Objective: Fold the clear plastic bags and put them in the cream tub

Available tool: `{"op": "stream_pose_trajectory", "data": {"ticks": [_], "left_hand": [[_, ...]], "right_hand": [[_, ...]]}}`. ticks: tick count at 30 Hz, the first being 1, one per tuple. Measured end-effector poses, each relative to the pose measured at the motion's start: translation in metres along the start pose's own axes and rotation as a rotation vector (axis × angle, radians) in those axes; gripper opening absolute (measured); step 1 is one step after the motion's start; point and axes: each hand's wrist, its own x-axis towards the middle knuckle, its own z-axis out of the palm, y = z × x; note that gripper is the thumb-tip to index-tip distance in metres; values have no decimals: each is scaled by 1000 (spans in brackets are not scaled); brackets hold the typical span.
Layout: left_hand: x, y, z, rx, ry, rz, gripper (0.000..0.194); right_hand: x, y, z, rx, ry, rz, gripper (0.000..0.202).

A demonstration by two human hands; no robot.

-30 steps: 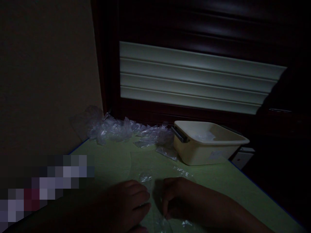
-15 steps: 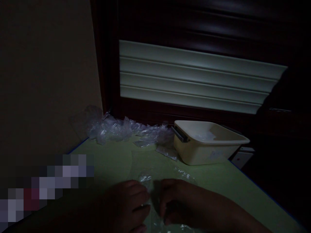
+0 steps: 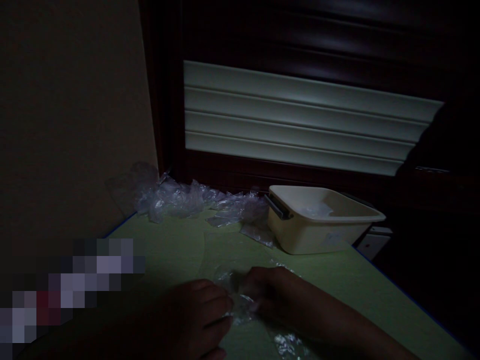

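A thin clear plastic bag lies crinkled on the green table, between and beneath my hands. My left hand rests at its left side, fingers laid out slightly apart with their tips touching the plastic. From the right, my right hand has its thumb and fingers closed on a crumpled fold of the bag. Another shiny stretch of plastic shows below the right wrist. The dim light makes the bag's outline and the fingertips hard to make out.
Behind my hands, a heap of crumpled clear plastic bags runs along the table's back edge. A cream plastic tub with dark handles stands at the back right. A white object sits just beyond the right edge. A wall rises on the left.
My right hand has shifted slightly up and away, drawing a fold of the plastic with it. The film between my hands is more bunched. My left hand has stayed nearly still.
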Motion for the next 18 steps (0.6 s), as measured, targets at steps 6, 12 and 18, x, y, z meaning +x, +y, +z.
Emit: {"op": "stream_pose_trajectory", "data": {"ticks": [6,12,18], "left_hand": [[4,0,-5,-40,-95,-22,22],[3,-2,-3,-31,-92,-11,16],[1,-1,-1,-3,-106,2,19]], "right_hand": [[-2,0,-1,-109,89,43,11],[1,-9,-2,-65,390,24,16],[-2,-17,4,-212,451,-171,16]]}}
